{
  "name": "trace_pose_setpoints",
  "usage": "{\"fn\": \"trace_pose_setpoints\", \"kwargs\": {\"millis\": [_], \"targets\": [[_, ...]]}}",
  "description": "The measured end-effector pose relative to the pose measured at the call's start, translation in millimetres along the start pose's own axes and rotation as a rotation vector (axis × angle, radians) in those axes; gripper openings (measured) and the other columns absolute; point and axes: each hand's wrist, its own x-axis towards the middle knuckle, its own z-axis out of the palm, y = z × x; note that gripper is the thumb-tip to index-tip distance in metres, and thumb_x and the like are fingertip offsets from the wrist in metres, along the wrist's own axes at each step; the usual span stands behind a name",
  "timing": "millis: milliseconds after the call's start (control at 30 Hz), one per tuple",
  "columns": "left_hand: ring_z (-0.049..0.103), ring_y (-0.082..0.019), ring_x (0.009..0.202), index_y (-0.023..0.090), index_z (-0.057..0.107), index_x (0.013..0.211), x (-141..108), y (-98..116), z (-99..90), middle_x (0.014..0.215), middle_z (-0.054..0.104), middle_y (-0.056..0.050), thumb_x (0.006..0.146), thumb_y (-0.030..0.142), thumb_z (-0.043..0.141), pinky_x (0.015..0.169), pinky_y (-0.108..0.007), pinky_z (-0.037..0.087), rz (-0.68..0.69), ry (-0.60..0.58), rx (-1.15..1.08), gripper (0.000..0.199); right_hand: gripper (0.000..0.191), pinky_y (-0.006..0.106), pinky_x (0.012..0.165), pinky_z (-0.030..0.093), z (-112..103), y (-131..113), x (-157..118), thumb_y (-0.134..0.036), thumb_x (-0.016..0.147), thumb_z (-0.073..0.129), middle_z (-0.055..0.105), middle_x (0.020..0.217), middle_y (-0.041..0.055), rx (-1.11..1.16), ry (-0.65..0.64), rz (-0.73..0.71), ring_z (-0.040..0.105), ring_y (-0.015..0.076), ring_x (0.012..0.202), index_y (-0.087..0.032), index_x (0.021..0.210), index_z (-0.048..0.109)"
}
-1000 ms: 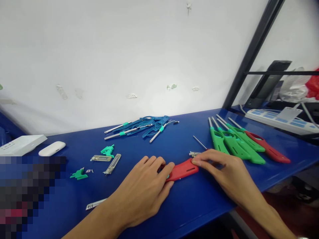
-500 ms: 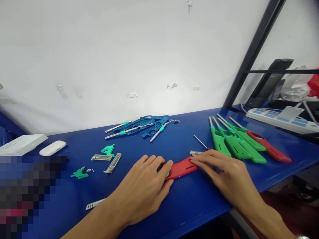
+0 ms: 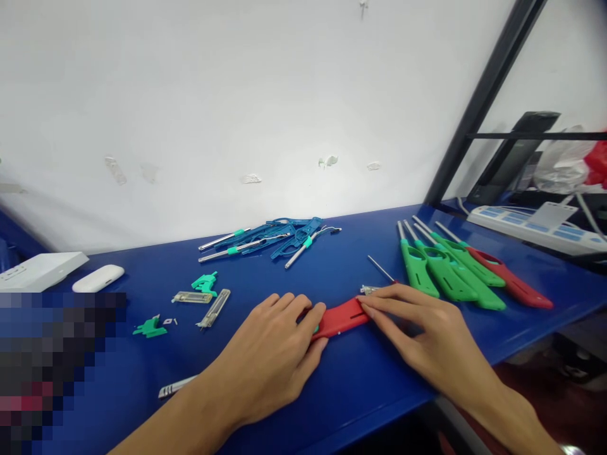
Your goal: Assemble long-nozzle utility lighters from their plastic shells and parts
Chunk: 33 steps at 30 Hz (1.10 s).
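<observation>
A red lighter handle (image 3: 342, 317) with a dark slot lies between my two hands, low over the blue table. My left hand (image 3: 279, 354) is closed round its left end, and a bit of green shows by the fingers. At the right end my right hand (image 3: 422, 328) pinches the handle's edge between thumb and fingers. Just behind the right fingers sits a clear fuel tank (image 3: 368, 290), partly hidden. A thin screwdriver (image 3: 380, 268) points up and left from there, its grip mostly covered by the hand.
Several green long lighters (image 3: 448, 272) and a red one (image 3: 515, 278) lie at right. Blue casing halves (image 3: 298, 237) with metal tubes lie against the wall. On the left are clear tanks (image 3: 215, 308), green trigger parts (image 3: 150, 327), a utility knife (image 3: 175, 386) and a white case (image 3: 98, 279).
The right fingertips have shifted slightly left on the handle's end. Both hands keep their hold, and the handle stays nearly in place.
</observation>
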Motion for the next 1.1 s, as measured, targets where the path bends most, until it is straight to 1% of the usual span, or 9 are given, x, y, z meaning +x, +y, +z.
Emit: {"fn": "trace_pose_setpoints", "kwargs": {"millis": [133, 300, 467, 700, 867, 1000, 1100], "targets": [[0.066, -0.031, 0.110, 0.015, 0.056, 0.138, 1.3, -0.4, 1.1, 0.122, 0.069, -0.011, 0.108, 0.032, 0.039, 0.097, -0.057, 0.055, -0.012, 0.000, -0.007, 0.038, 0.023, 0.031, 0.089, 0.060, -0.4, -0.4, -1.3, -0.034, 0.100, 0.059, 0.075, 0.115, 0.0002, 0.001, -0.002, 0.006, 0.073, 0.0193, 0.101, -0.030, 0.113, 0.079], [0.067, -0.031, 0.110, 0.015, 0.056, 0.138, -0.2, -0.4, 0.7, 0.121, 0.069, -0.011, 0.108, 0.031, 0.038, 0.096, -0.056, 0.056, -0.008, 0.010, -0.006, 0.038, 0.024, 0.031, 0.095, 0.059, 0.4, 0.4, -1.7, -0.032, 0.100, 0.060, 0.075, 0.116, 0.0000, 0.010, 0.002, -0.009, 0.073, 0.0185, 0.102, -0.030, 0.114, 0.079], [0.066, -0.031, 0.110, 0.015, 0.055, 0.139, -0.5, -0.3, 0.4, 0.121, 0.069, -0.012, 0.108, 0.032, 0.037, 0.095, -0.056, 0.056, -0.009, 0.007, 0.000, 0.039, 0.023, 0.032, 0.090, 0.062, -0.3, -0.5, -1.9, -0.031, 0.099, 0.061, 0.076, 0.113, 0.0009, -0.004, 0.025, -0.003, 0.074, 0.0192, 0.099, -0.028, 0.111, 0.080], [0.066, -0.030, 0.109, 0.015, 0.056, 0.138, -0.3, -0.1, 1.5, 0.121, 0.069, -0.011, 0.108, 0.032, 0.037, 0.095, -0.055, 0.056, -0.005, -0.001, 0.011, 0.039, 0.020, 0.028, 0.082, 0.063, -0.7, -2.2, -2.1, -0.030, 0.097, 0.063, 0.077, 0.108, 0.0007, 0.010, 0.043, -0.016, 0.075, 0.0183, 0.093, -0.029, 0.105, 0.081], [0.067, -0.031, 0.108, 0.014, 0.056, 0.138, -0.7, -1.3, 1.4, 0.120, 0.069, -0.012, 0.109, 0.032, 0.036, 0.091, -0.054, 0.057, 0.011, 0.016, 0.031, 0.040, 0.020, 0.027, 0.084, 0.063, -0.9, -1.5, -1.5, -0.030, 0.097, 0.063, 0.077, 0.109, -0.0002, 0.031, 0.028, -0.009, 0.075, 0.0175, 0.094, -0.029, 0.105, 0.081], [0.067, -0.031, 0.109, 0.015, 0.056, 0.138, -2.0, -1.6, 0.3, 0.120, 0.069, -0.012, 0.108, 0.031, 0.036, 0.091, -0.053, 0.057, 0.011, 0.002, 0.030, 0.039, 0.019, 0.021, 0.070, 0.062, -2.4, -3.3, -0.3, -0.030, 0.096, 0.064, 0.077, 0.109, -0.0014, 0.054, 0.026, 0.005, 0.075, 0.0161, 0.093, -0.031, 0.106, 0.081], [0.067, -0.032, 0.110, 0.015, 0.056, 0.138, -1.9, -1.4, 0.3, 0.120, 0.069, -0.012, 0.108, 0.031, 0.036, 0.092, -0.053, 0.056, 0.009, -0.003, 0.029, 0.039, 0.018, 0.021, 0.064, 0.060, -3.7, -5.3, 0.3, -0.030, 0.096, 0.065, 0.077, 0.108, -0.0018, 0.069, 0.034, 0.020, 0.075, 0.0155, 0.088, -0.032, 0.105, 0.081]]}}
